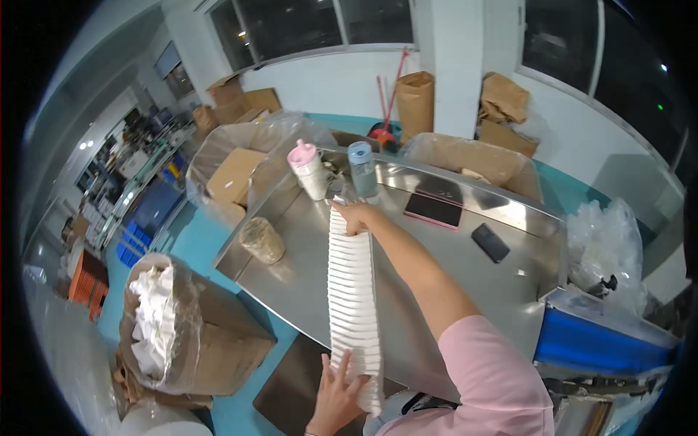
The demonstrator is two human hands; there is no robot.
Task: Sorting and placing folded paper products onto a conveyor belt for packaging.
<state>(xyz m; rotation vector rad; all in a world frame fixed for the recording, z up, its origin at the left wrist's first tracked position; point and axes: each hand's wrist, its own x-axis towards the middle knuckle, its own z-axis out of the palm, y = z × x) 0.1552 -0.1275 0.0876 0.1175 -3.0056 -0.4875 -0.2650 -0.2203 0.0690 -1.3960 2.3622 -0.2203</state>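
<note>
A long row of thin white pieces [352, 283], packed face to face, runs from the middle of the steel table [414, 291] toward me. Its near end reaches past the table's front edge. My right hand [354, 216] is bent over the far end, index finger stretched toward its left corner and the other fingers curled against the pieces. At the near end, my left hand [338, 396] touches the row with thumb and fingers spread. What the pieces are made of, I cannot tell. A pink-lidded bottle [310, 171] and a blue-lidded bottle [362, 169] stand just beyond my right hand.
On the table are a roll-shaped wrapped bundle [262, 240], a dark tablet with a pink edge [433, 211] and a black phone [491, 243]. A raised metal rim [502, 207] borders the far side. Left stands a lined carton [218, 334] holding white scraps; a blue conveyor [603, 341] adjoins right.
</note>
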